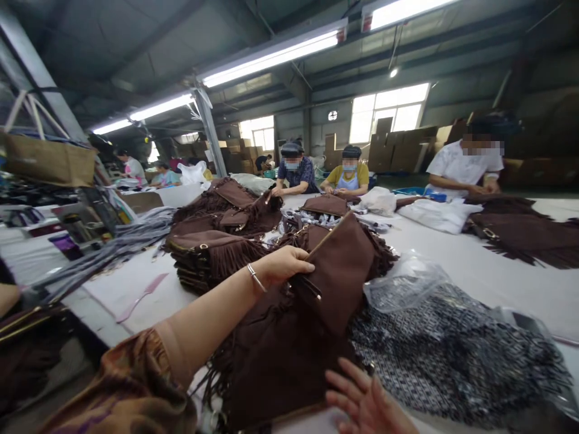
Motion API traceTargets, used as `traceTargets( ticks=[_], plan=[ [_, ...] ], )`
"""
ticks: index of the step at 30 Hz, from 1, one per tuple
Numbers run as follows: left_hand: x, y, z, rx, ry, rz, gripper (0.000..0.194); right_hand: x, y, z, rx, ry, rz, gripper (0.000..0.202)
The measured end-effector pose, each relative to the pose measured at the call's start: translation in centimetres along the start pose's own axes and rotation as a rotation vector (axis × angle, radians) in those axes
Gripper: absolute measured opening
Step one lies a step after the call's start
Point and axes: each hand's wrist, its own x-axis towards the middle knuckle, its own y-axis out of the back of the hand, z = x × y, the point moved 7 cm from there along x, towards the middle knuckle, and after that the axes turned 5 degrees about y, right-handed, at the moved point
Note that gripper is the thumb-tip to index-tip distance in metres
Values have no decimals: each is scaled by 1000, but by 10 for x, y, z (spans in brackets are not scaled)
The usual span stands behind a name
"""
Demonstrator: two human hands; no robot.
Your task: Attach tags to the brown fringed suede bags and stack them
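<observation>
My left hand point(289, 265), with a silver bangle at the wrist, pinches the edge of a brown fringed bag point(346, 271) and holds it up at a tilt. A small zip with a metal pull shows on the bag just below my fingers. Beneath it another brown fringed piece point(284, 361) lies flat on the table. My right hand point(362, 398) is at the bottom, fingers spread and holding nothing, beside the lower right edge of the flat piece.
A stack of brown bags point(199, 259) stands left of centre, with more piled behind. Patterned fabric point(452, 349) and clear plastic point(407, 283) lie at the right. Grey straps point(122, 241) cross the left side. Several people work across the table point(511, 289).
</observation>
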Motion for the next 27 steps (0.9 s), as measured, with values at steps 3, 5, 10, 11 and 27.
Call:
traceTargets(
  ticks=[3, 5, 10, 11, 27],
  plan=[
    [-50, -12, -2, -234, -76, 65, 30, 4, -21, -29, 202, 112, 48, 54],
    [-79, -17, -7, -336, -119, 127, 34, 5, -39, -50, 171, 176, 71, 40],
    [-141, -34, -16, -448, -210, 139, 37, 4, -76, -101, -34, 429, 163, 53],
    [-152, -40, -18, -464, -208, 124, 40, 2, -83, -111, -62, 470, 165, 55],
    [-119, -65, -13, -335, -182, 378, 12, -42, -107, -21, -47, 91, -265, 76]
  ],
)
